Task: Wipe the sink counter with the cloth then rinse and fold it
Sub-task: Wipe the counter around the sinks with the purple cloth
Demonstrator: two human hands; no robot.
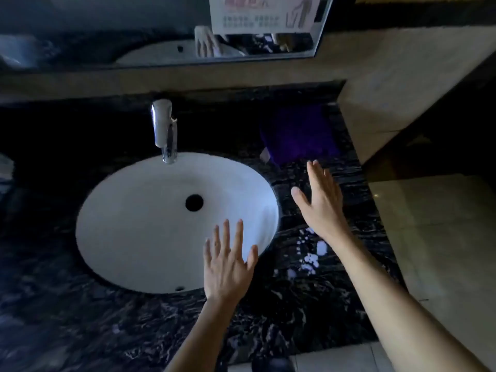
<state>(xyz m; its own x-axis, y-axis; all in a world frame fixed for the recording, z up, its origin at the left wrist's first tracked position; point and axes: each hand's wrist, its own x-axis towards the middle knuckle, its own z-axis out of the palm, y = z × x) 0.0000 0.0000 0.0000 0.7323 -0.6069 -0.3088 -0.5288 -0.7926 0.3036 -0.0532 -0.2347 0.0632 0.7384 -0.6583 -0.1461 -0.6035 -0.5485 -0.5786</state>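
Observation:
A dark purple cloth (299,134) lies flat on the black marble counter (308,304), at the back right of the white oval sink (139,224). My right hand (320,201) hovers open over the counter just in front of the cloth, fingers pointing toward it, not touching it. Over the sink's near right rim, my left hand (226,264) is spread open and holds nothing. A chrome faucet (165,130) stands behind the basin. White water or foam spots (312,257) sit on the counter between my forearms.
A mirror (161,28) with a posted sign runs along the back wall and reflects a hand. A beige tiled side wall (397,84) bounds the counter on the right, with tiled floor (442,237) beyond the counter's right edge.

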